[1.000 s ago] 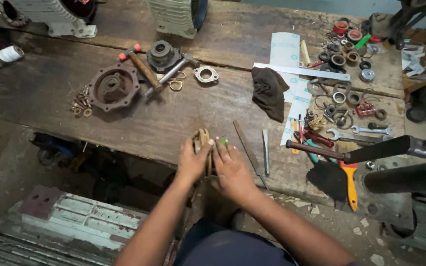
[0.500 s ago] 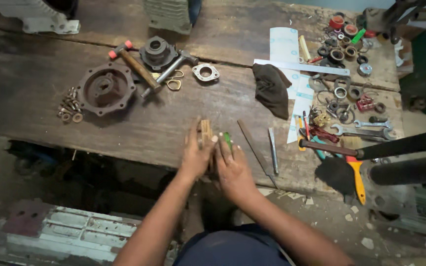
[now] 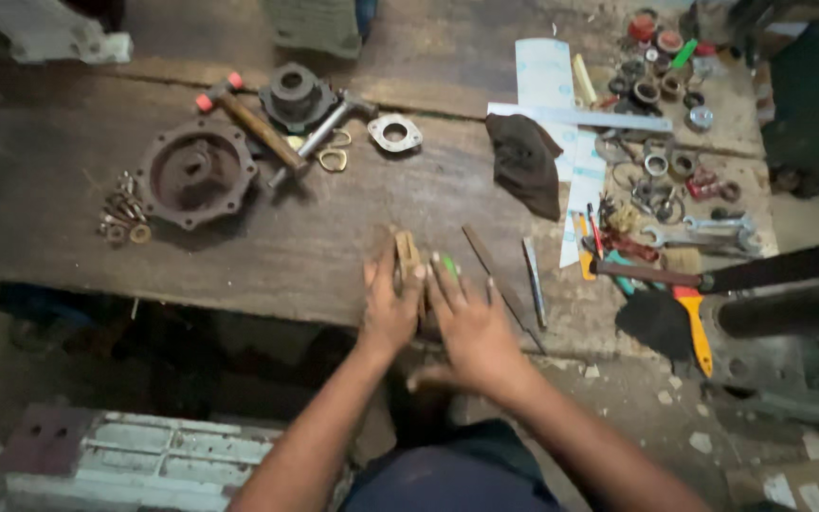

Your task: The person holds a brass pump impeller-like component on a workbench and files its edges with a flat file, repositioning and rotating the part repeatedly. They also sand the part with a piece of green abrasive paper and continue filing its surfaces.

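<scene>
Wooden block (image 3: 408,254) pinched upright between both hands at the near edge of the tabletop (image 3: 286,246), right in the middle. Left hand (image 3: 389,308) pressed against its left side, fingers wrapped on the block. Right hand (image 3: 466,318) flat against the other side, a small green bit (image 3: 448,265) poking out by the fingertips; can't tell what that is, too blurry. So both sets of fingers closed on the same piece, not loose.

Progress-wise, looks like mid-job, guessing from the spread: rusty round housing (image 3: 195,173) lying apart from a second casting (image 3: 294,95), hammer (image 3: 250,121) resting between them, small flange plate (image 3: 395,133) off on its own, bolts and nuts (image 3: 120,213) heaped to the left. Nothing bolted back together yet. Flat file (image 3: 500,284) and a thin metal rod (image 3: 534,280) just beside the right hand, untouched. Dark rag (image 3: 526,161), wrenches (image 3: 713,228) and a scatter of bearings and rings (image 3: 656,90) over on the right, also idle. Plenty left, by the look of it.
</scene>
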